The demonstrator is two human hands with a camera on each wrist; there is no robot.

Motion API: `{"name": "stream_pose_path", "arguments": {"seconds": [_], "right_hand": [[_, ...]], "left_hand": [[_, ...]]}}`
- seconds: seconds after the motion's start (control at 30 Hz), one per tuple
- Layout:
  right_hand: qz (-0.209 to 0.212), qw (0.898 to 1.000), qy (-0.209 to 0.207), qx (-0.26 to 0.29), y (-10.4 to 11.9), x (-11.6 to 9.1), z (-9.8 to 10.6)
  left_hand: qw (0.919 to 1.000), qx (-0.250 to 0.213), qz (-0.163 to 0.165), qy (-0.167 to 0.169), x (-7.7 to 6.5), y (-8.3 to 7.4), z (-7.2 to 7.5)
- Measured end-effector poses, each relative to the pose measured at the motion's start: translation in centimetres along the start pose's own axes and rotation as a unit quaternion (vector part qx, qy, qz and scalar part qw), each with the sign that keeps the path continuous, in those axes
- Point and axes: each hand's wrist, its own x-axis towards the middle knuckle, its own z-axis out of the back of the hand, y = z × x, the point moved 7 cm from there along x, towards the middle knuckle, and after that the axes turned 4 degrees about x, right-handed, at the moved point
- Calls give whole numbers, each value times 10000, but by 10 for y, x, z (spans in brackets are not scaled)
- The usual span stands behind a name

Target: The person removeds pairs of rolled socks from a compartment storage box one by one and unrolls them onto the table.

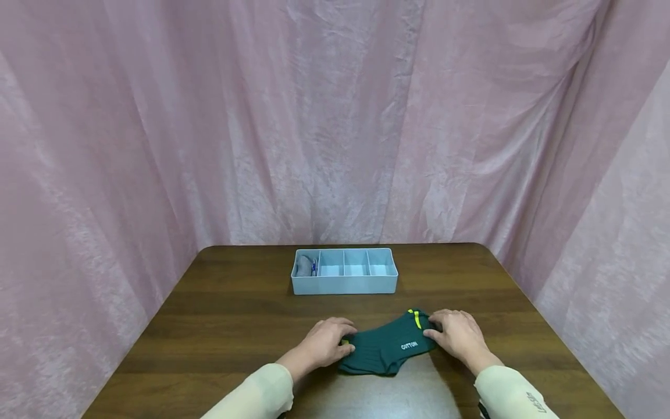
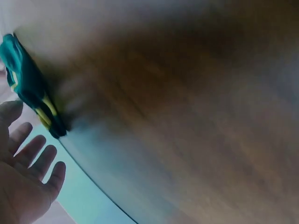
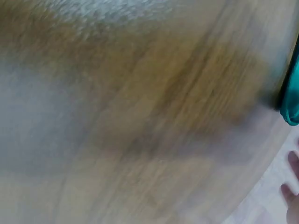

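A pair of dark green socks (image 1: 389, 343), with yellow stripes and white "COTTON" lettering, lies flat and angled on the table. At its left end my left hand (image 1: 325, 340) rests with thumb and fingers spread at the edge. The left wrist view shows that hand (image 2: 30, 172) with loose, parted fingers beside the green socks (image 2: 28, 77). My right hand (image 1: 459, 336) is at the right end, thumb and fingertips right at the fabric's edge. Only a few fingertips of it (image 3: 293, 161) enter the right wrist view, below a strip of green fabric (image 3: 292, 100).
Behind the socks stands a light blue box (image 1: 344, 285) with several compartments in a row. A grey rolled item (image 1: 304, 266) sits in its leftmost compartment. The brown wooden table (image 1: 235, 326) has rounded far corners, and pink curtains (image 1: 335, 128) hang behind it.
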Motion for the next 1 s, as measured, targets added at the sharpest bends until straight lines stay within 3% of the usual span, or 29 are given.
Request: {"name": "stream_pose_path", "arguments": {"seconds": [0.1, 0.23, 0.43, 0.73, 1.0], "right_hand": [[393, 9985, -187, 328, 7, 3, 1], [744, 9958, 133, 512, 18, 8, -7], [479, 9940, 848, 493, 14, 8, -23], [463, 9921, 846, 805, 7, 3, -24], [435, 9935, 793, 689, 7, -3, -23]], "left_hand": [[9999, -46, 149, 8, -2, -3, -2], [9997, 46, 235, 111, -6, -6, -8], [9991, 394, 68, 114, -7, -10, -16], [9973, 514, 59, 515, -7, -7, -14], [9953, 688, -124, 666, -5, -2, -13]]}}
